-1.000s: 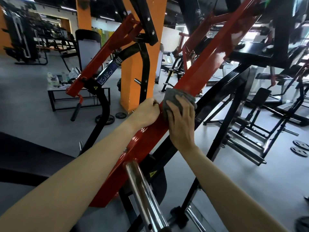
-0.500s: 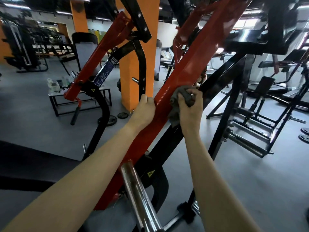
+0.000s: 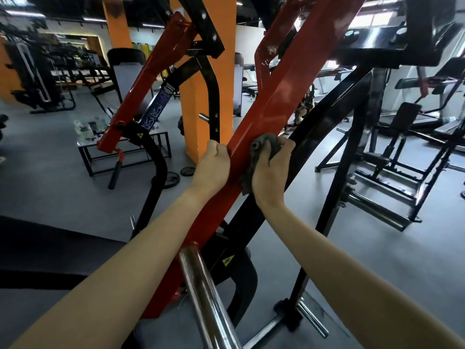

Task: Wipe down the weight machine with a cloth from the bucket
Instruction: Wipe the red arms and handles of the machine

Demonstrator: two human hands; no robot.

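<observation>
Head view, one entry per item.

- Machine (image 3: pixel 324 122): plate-loaded, with a black tube frame and red lever arms. It fills the middle of the view, from bottom centre to top right.
- Red arm (image 3: pixel 271 102): a flat-faced beam slanting from lower left to upper right, glossy with glare on its face. Both hands are on it at mid-length.
- Cloth (image 3: pixel 260 146): grey and bunched, pressed against the right edge of the red arm, between the arm and the black tube beside it. A loose end hangs below the palm.
- Right hand (image 3: pixel 270 170): grip closed on the cloth, the fingers curled over the wad and the thumb side toward the red arm. The forearm enters from lower right.
- Left hand (image 3: pixel 212 165): grip closed in a fist round the left edge of the red arm, level with the right hand and holding nothing else. The forearm enters from lower left.
- Chrome bar (image 3: pixel 201 285): a round plate horn projecting from the foot of the red arm toward the camera, bare.
- Yellow sticker (image 3: pixel 227 260): a warning triangle on the black frame, just right of the chrome bar.
- Second red arm (image 3: pixel 151 71): left of centre, on the same slant.
- Pillar (image 3: pixel 198 96): orange, standing between the two red arms and behind them.
- Table (image 3: pixel 85 157): a low black frame at mid-left carrying bottles (image 3: pixel 84 129), which are too small to detail.
- Plates (image 3: pixel 172 178): two dark discs on the grey floor (image 3: pixel 50 185) by the foot of the pillar.
- Other gym machines stand along the far left and right.
</observation>
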